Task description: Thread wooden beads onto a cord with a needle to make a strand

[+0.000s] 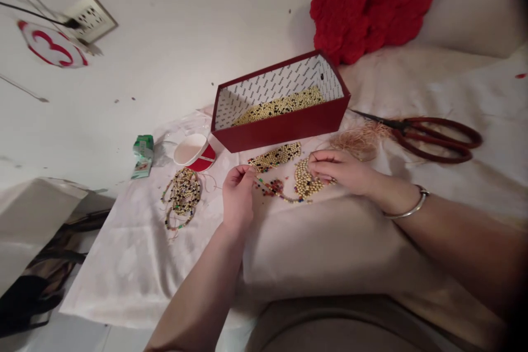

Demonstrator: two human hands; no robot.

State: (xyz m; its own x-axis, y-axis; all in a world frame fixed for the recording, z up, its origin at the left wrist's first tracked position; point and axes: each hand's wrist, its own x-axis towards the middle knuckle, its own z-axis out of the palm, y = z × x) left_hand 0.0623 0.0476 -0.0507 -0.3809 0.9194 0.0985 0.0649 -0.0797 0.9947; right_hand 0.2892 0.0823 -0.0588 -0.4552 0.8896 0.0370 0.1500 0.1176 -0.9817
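A partly beaded string [282,196] runs in a curve from my left hand [239,195], whose thumb and forefinger pinch its end. Its other end lies by a pile of gold beads [306,180]. Over that pile, my right hand [340,169] has its fingers curled together at the beads; whether a bead is between them is too small to see. Behind the hands is another pile of gold and black beads [280,157]. Small red and coloured beads [274,186] lie between the hands.
A dark red box [284,131] holding many gold beads stands behind. Scissors [433,135] and loose thread [358,142] lie right. Left are finished bead strands [181,195], a paper cup [193,152] and a green packet [143,154]. Red fluffy fabric [367,11] sits at the back.
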